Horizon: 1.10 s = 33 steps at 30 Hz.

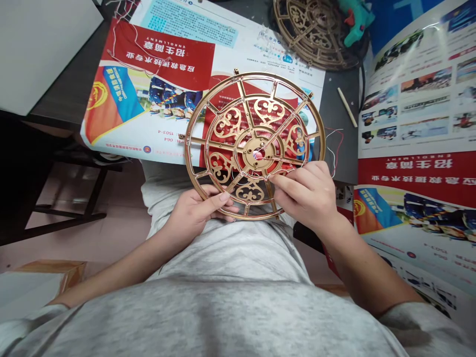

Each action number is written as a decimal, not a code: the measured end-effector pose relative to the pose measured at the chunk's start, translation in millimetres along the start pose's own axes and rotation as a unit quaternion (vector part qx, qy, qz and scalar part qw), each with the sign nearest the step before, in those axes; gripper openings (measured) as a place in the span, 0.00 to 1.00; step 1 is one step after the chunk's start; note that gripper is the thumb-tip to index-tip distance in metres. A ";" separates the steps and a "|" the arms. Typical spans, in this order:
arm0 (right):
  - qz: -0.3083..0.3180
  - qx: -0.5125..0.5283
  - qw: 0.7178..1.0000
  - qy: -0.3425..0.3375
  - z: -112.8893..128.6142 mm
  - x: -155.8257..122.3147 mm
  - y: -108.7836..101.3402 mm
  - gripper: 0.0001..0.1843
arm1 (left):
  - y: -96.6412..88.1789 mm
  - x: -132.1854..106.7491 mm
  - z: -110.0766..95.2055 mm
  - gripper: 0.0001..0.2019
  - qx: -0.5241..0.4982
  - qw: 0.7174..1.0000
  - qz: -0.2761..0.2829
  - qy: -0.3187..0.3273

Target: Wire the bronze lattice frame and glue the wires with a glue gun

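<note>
That gilded openwork wheel (248,148) looks light and stiff but thin-spoked, so the left hand (195,210) and right hand (307,196) sensibly pinch its outer rim (187,144), fingers closed on it.

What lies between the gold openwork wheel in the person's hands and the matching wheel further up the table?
Between the held gold wheel and the far wheel, the head view shows a printed poster with small clear plastic pieces on it.

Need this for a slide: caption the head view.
Left hand and right hand hold an ornate gold-coloured wheel-shaped frame above the lap, a matching frame lying beyond it.
</note>
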State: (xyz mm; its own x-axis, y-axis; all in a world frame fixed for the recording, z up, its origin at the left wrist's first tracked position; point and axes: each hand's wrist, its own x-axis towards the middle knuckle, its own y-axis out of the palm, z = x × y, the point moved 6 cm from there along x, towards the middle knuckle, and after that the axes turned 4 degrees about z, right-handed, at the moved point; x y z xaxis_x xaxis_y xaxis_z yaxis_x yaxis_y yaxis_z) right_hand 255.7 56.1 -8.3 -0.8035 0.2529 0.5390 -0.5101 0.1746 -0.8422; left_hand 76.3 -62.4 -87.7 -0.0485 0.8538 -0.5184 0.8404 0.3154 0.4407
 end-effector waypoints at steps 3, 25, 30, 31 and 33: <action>-0.013 0.007 1.000 -0.003 -0.7 -0.3 -2.0 0.17 | 0.5 -0.9 -0.1 0.24 -0.001 1.000 -0.002 -0.004; 0.049 -0.017 0.997 -0.059 1.4 5.8 -5.1 0.12 | 0.8 -1.0 -0.6 0.24 -0.003 1.000 -0.013 -0.008; -0.037 -0.004 0.999 -0.038 7.0 -6.9 -19.3 0.20 | -1.8 -1.9 -1.3 0.24 -0.008 1.000 -0.007 -0.005; -0.054 0.018 0.998 -0.020 10.1 -9.2 -24.7 0.21 | -2.4 -1.8 -1.6 0.24 -0.008 1.000 -0.006 -0.002; -0.069 0.109 0.991 0.041 17.8 -10.2 -35.9 0.21 | -4.1 -1.7 -1.7 0.23 -0.008 1.000 -0.009 0.004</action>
State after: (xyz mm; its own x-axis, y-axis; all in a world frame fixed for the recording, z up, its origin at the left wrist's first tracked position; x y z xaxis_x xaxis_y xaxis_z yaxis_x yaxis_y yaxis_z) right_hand 276.8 30.2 16.2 -0.6983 0.3194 0.6406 -0.6746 0.0057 -0.7382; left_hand 72.0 -64.4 -87.4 -0.0690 0.8512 -0.5202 0.8306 0.3379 0.4427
